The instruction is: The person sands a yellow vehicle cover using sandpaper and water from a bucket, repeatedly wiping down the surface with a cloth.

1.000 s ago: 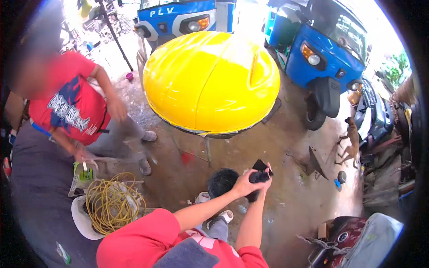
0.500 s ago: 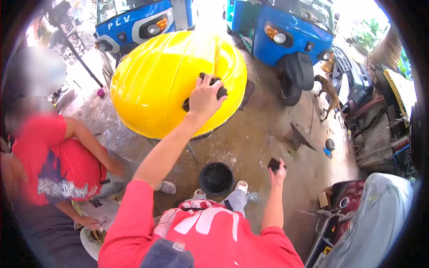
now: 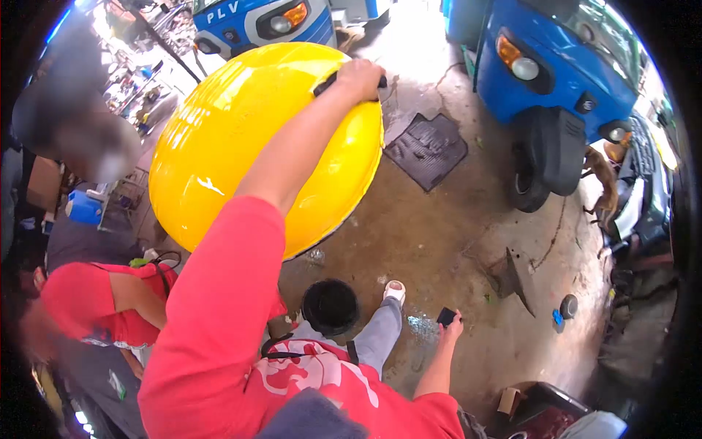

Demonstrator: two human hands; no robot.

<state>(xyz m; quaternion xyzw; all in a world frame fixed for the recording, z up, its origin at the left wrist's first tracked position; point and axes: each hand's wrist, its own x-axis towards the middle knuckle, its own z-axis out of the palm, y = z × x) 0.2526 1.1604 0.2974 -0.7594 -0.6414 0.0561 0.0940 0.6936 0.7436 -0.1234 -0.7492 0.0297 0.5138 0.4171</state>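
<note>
Glossy yellow covers the domed shell (image 3: 219, 139), which stands ahead and to the left of the person, raised above the wet-looking concrete floor (image 3: 439, 234). At the shell's far right edge, the left hand (image 3: 361, 79) lies over a black pad (image 3: 326, 85), arm stretched out across the yellow surface. Its fingers bend over the pad, whose ends show on both sides of the hand; how tightly they grip I cannot tell. The right hand (image 3: 453, 328) is low and well apart from the shell, its fingers pinching a small black block (image 3: 445, 317) above the floor.

Between the shell and the person's legs stands a round black bucket (image 3: 330, 306), close to the shell's lower edge. One white shoe (image 3: 395, 291) shows to the bucket's right. Beyond the shell's right side a dark ribbed mat (image 3: 428, 151) lies flat on the floor. Two blue three-wheelers are parked at the back: one (image 3: 248, 28), lettered PLV, behind the shell, and another (image 3: 504, 106) to the right, with a brown dog (image 3: 604, 186) beside it. At left, another person in a red shirt (image 3: 80, 300) leans low, partly blurred, below a blue container (image 3: 85, 208).
</note>
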